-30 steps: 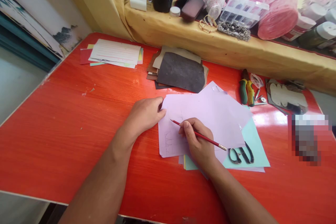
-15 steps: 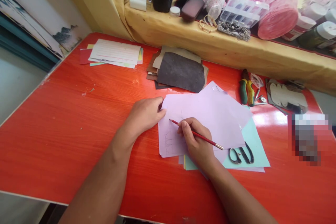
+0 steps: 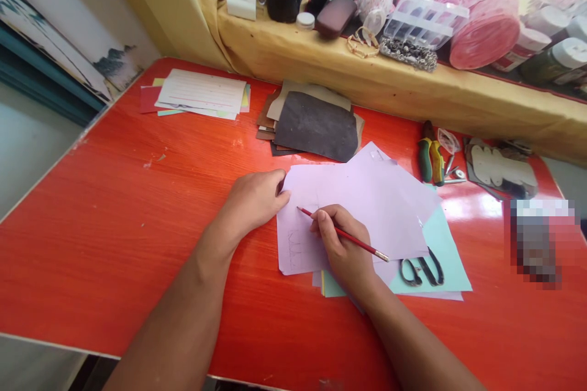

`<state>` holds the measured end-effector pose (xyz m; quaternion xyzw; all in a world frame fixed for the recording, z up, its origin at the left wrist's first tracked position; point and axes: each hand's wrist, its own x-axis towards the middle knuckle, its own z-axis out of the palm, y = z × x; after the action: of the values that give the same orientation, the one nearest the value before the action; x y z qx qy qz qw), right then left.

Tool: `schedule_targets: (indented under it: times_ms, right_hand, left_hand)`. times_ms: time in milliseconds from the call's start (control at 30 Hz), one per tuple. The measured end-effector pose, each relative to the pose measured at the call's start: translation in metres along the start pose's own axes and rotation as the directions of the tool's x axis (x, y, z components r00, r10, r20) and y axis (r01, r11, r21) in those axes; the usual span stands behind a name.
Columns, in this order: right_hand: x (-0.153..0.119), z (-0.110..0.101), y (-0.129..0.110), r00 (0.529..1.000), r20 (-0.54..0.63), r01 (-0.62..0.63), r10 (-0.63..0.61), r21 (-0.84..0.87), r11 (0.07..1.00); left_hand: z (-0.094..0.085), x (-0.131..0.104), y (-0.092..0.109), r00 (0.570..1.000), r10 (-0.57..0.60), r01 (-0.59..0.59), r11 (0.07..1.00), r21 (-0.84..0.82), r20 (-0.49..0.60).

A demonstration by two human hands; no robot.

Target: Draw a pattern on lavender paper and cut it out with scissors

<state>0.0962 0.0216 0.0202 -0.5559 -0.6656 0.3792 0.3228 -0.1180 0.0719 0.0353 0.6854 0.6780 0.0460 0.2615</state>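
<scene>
My right hand (image 3: 346, 244) holds a red pencil (image 3: 353, 238) in a writing grip, its tip at the left part of a lilac sheet of paper (image 3: 302, 180). Faint pencil lines show on that sheet near its lower left corner. At the sheet's left edge, my left hand (image 3: 257, 198) has the paper between thumb and fingers; the fingertips are partly hidden. A second lilac sheet (image 3: 389, 195) lies at an angle to the right. Under it a mint green sheet (image 3: 452, 263) sticks out, with the dark handles of scissors (image 3: 420, 269) on it, their blades covered by paper.
Dark and brown leather-like pieces (image 3: 316, 125) lie stacked behind the paper. Lined cards (image 3: 202, 91) are at the back left. Pliers (image 3: 431, 159) with green and yellow handles and small metal parts sit at the right. A cloth-covered ledge (image 3: 298, 49) with ribbon rolls and jars borders the red table (image 3: 137, 256).
The pencil tip has shifted very slightly across the paper with my right hand. My left hand keeps its place at the paper's edge.
</scene>
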Motion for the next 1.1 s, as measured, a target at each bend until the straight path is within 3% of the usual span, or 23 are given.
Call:
schedule_targets:
  times_ms: [1100]
  right_hand:
    - [-0.0018, -0.0007, 0.0039, 0.999, 0.042, 0.01, -0.011, 0.033, 0.999]
  left_hand:
    - [0.0007, 0.0006, 0.0001, 1.0, -0.01, 0.01, 1.0, 0.0, 0.006]
